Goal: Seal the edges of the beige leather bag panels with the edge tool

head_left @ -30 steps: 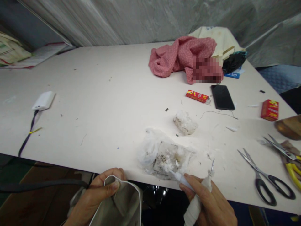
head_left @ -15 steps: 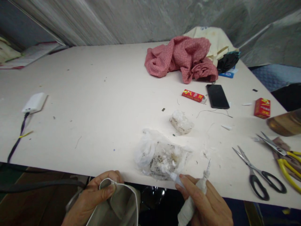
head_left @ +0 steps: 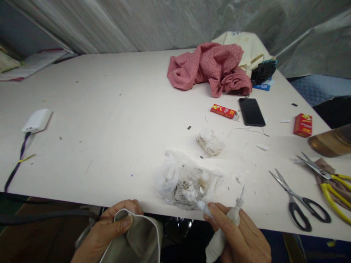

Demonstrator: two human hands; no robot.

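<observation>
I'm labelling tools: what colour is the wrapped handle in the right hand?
The handle is off-white, clearest in the head view.

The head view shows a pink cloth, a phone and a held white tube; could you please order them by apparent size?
1. Pink cloth
2. Phone
3. White tube, partly hidden by the right hand
</observation>
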